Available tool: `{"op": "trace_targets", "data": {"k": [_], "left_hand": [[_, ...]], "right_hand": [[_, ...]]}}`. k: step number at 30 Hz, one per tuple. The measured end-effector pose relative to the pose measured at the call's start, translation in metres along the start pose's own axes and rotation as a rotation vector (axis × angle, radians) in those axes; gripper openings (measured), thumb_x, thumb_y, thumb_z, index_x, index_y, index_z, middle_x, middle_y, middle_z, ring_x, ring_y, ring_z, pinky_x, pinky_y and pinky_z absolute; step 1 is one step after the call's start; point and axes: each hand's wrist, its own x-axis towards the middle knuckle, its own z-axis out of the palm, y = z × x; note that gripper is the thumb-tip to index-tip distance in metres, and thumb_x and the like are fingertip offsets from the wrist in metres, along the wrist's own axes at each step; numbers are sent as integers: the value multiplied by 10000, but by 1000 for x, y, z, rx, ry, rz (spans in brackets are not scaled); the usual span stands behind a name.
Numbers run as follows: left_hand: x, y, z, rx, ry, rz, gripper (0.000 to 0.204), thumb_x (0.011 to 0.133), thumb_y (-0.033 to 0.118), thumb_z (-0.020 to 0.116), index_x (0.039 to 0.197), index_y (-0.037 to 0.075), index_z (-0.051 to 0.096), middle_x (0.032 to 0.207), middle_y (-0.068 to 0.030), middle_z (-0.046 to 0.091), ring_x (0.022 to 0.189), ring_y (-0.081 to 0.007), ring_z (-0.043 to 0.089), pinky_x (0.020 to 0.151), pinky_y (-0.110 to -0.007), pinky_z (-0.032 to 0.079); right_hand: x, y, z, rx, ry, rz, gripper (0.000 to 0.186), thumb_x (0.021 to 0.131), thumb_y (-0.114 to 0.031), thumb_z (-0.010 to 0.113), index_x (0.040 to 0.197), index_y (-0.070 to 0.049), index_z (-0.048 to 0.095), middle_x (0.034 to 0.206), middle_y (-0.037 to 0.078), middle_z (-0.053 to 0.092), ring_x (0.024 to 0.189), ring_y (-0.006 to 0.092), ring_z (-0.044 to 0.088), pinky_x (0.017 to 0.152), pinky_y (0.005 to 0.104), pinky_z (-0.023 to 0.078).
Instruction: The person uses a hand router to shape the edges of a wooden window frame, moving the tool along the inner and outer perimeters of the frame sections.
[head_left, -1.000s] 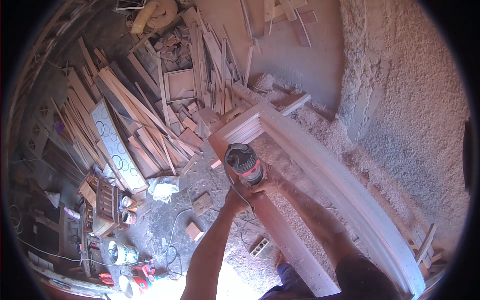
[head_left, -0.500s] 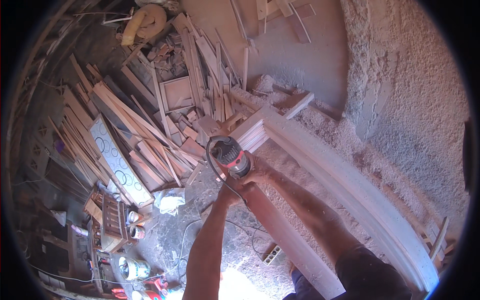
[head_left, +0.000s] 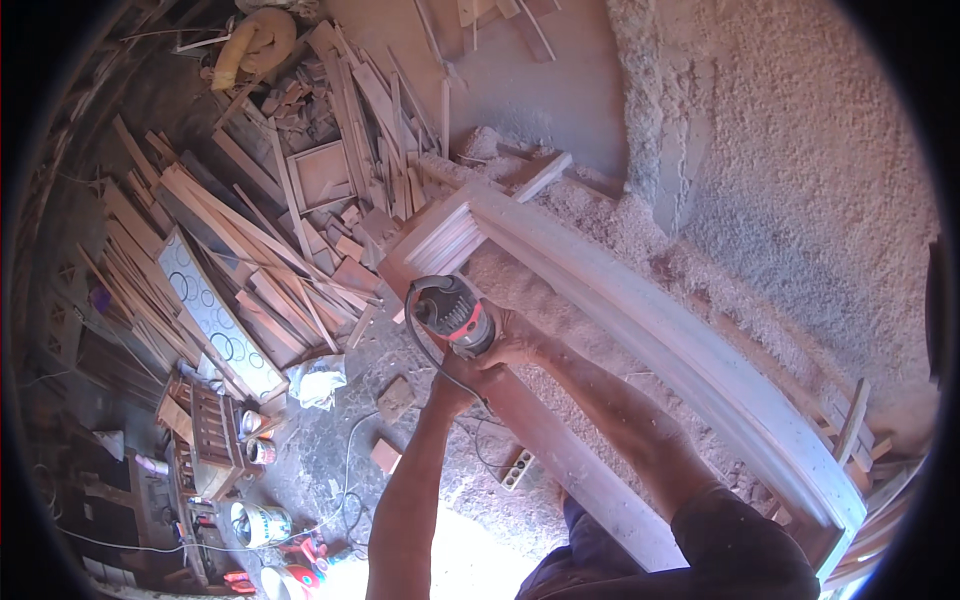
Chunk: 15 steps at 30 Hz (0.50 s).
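Both my hands grip a trim router (head_left: 456,312) with a black top, a red band and a metallic lower body. It stands upright on a long reddish wooden beam (head_left: 585,470) of a large frame. My left hand (head_left: 458,388) closes round the router's base on the near left side. My right hand (head_left: 512,340) wraps the right side of the base, its fingers partly behind the tool. A dark cord loops from the router's top down past my left wrist. The cutter is hidden beneath my hands.
A parallel moulded frame beam (head_left: 650,320) runs to my right, with wood shavings (head_left: 640,235) behind it. Several planks (head_left: 235,225) lean at the left. A power strip (head_left: 517,469) lies on the floor by my legs. Buckets (head_left: 262,525) stand lower left, near a trailing cable.
The view has shifted right and down. The router, still in both hands, has moved along the beam toward me, farther from the frame's far corner. Two wood blocks on the floor now show more fully.
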Motion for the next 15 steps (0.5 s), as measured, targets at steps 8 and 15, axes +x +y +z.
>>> {"op": "trace_targets", "data": {"k": [8,15], "left_hand": [[-65,34,75,0,82,41,718,841,278,867,1450,35,574,1401,-145,644,1252,-243,621,1096,-398,467],[-98,81,114,-30,98,-41,821,830,265,881,1471,9,435,1362,-128,674,1215,-261,649,1066,-407,493]], "right_hand": [[-111,-19,-5,94,26,14,692,588,-275,937,1168,-142,584,1073,20,692,1038,153,648,976,327,503],[-171,-31,-13,60,32,24,733,574,-284,951,1191,-117,594,1119,49,714,1069,165,661,986,337,509]]}}
